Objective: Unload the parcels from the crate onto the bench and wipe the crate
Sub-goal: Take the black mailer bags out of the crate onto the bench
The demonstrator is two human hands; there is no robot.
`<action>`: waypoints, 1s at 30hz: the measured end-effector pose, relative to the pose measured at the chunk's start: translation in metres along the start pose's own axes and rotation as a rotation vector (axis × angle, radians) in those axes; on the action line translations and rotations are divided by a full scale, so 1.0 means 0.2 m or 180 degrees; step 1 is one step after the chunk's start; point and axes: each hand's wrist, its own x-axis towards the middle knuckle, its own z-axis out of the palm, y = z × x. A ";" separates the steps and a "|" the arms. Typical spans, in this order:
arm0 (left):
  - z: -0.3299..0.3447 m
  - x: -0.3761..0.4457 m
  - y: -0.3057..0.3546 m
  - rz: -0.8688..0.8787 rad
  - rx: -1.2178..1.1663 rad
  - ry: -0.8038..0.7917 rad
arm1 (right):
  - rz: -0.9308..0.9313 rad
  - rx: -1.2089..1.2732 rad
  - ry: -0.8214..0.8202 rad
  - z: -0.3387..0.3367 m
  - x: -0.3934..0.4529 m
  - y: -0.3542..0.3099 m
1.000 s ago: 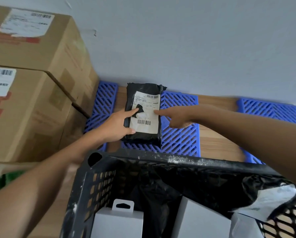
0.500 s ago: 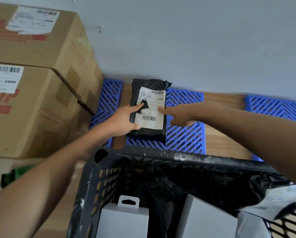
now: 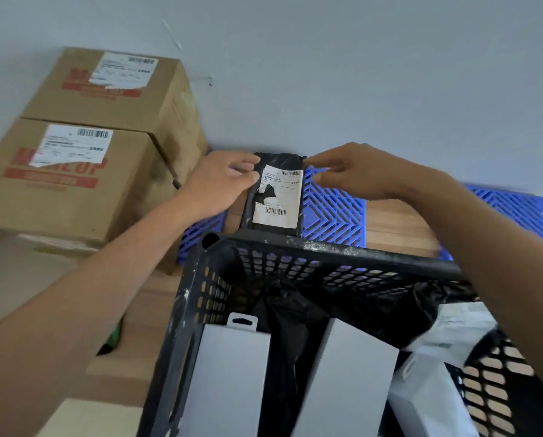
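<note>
A black parcel (image 3: 275, 197) with a white barcode label lies on the bench against the wall, just beyond the crate. My left hand (image 3: 219, 181) pinches its upper left corner and my right hand (image 3: 352, 171) pinches its upper right corner. The black plastic crate (image 3: 327, 250), its rim flecked with white dust, stands in front of me. Inside it are two white boxes (image 3: 235, 373) (image 3: 342, 380), a crumpled black bag (image 3: 283, 326) between them and a white mailer (image 3: 453, 335) on the right.
Blue lattice mats (image 3: 333, 212) (image 3: 516, 212) lie on the wooden bench (image 3: 396, 222). Two stacked cardboard boxes (image 3: 74, 181) (image 3: 115, 86) stand at the left against the grey wall. Something green (image 3: 114, 339) shows low beside the crate's left side.
Both hands slid from the middle of the parcel's label up to its top corners. The view tilted, so the crate and the cardboard boxes now sit lower in the frame.
</note>
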 end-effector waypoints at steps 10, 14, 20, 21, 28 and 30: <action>0.14 -0.64 0.57 0.1039 -0.0292 0.0412 | -0.0220 0.0989 0.1245 0.06 -0.91 0.02; 0.36 -0.84 0.67 0.1114 -0.0685 0.0245 | 0.0021 0.1025 0.1549 0.15 -1.22 0.17; 0.73 -0.98 0.69 0.0738 -0.0416 -0.0455 | 0.0794 0.0851 0.1492 0.36 -1.46 0.43; 0.78 -0.98 0.69 0.0674 -0.0304 -0.0569 | 0.0923 0.0817 0.1481 0.40 -1.48 0.47; 1.02 -0.93 0.69 0.0118 -0.0021 -0.1024 | 0.1478 0.1118 0.1004 0.60 -1.50 0.58; 1.07 -0.92 0.69 0.0079 0.0020 -0.1043 | 0.1551 0.1112 0.0969 0.64 -1.48 0.59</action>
